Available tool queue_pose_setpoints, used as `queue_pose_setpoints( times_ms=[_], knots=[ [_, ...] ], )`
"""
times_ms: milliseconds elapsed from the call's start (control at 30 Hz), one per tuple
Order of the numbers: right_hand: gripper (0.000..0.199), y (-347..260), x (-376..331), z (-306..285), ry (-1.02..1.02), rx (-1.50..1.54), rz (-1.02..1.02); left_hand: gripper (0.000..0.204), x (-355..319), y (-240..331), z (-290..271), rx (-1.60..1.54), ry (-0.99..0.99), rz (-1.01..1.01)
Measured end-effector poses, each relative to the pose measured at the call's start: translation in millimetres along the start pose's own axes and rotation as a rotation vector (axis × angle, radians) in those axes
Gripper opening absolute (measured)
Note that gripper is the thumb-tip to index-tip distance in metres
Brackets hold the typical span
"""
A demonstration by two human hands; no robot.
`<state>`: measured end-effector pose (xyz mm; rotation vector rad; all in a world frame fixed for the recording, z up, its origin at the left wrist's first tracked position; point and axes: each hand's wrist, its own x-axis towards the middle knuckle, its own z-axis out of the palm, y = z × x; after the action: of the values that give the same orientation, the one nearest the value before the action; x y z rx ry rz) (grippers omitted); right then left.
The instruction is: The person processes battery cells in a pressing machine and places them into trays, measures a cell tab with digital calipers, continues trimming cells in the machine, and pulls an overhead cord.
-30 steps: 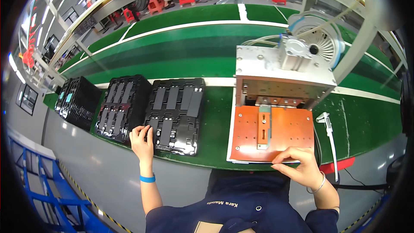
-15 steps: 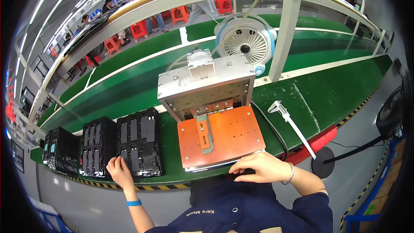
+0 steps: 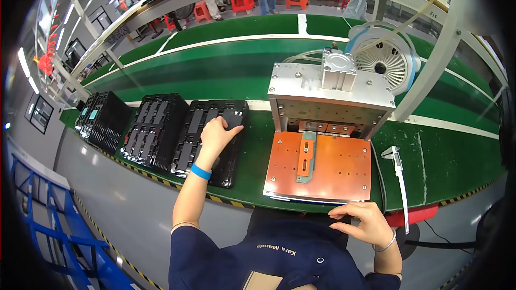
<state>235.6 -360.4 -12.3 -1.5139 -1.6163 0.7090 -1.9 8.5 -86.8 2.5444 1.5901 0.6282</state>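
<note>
My left hand (image 3: 215, 138) reaches over the nearest black tray (image 3: 224, 174), thumb spread away from the fingers. Its fingertips are at one of the dark flat pieces (image 3: 233, 118) in the tray's far right part; whether they grip it cannot be made out. My right hand (image 3: 368, 223) hovers by the front edge of the press fixture, fingers loosely bent, thumb apart, nothing in it. On the fixture's orange plate (image 3: 344, 164) lies a grey-green strip (image 3: 309, 176) with an orange slotted block (image 3: 306, 158) on it. Behind stands the metal press frame (image 3: 328, 83) with a cylinder on top.
To the left stand another stack of black trays (image 3: 153, 129) and a further tray stack (image 3: 102, 121). A caliper (image 3: 400, 182) lies right of the fixture on the green bench (image 3: 252, 150). A white-blue fan (image 3: 380, 62) and a slanted post (image 3: 435, 53) stand behind.
My left hand has moved from the tray's near edge up over its far right part. My right hand stays near the fixture's front. The view has turned left.
</note>
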Motion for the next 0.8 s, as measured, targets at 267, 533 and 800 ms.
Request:
queue_pose_setpoints(
  times_ms=[267, 533, 800],
  knots=[
    [0.018, 3.0, 33.0, -0.3, -0.028, 0.149, 0.054, 0.032, -16.1, 7.5, -59.9, -0.818, -0.375, -0.161],
    [0.019, 9.1, 82.3, 8.7, -0.021, 0.524, 0.315, 0.029, -50.1, 143.1, -89.0, -0.89, -1.01, 0.444],
    [0.029, 18.1, 102.8, -32.2, -0.032, 0.481, 0.77, 0.04, -55.2, 140.7, -64.6, -0.604, -0.386, 1.009]
  ],
)
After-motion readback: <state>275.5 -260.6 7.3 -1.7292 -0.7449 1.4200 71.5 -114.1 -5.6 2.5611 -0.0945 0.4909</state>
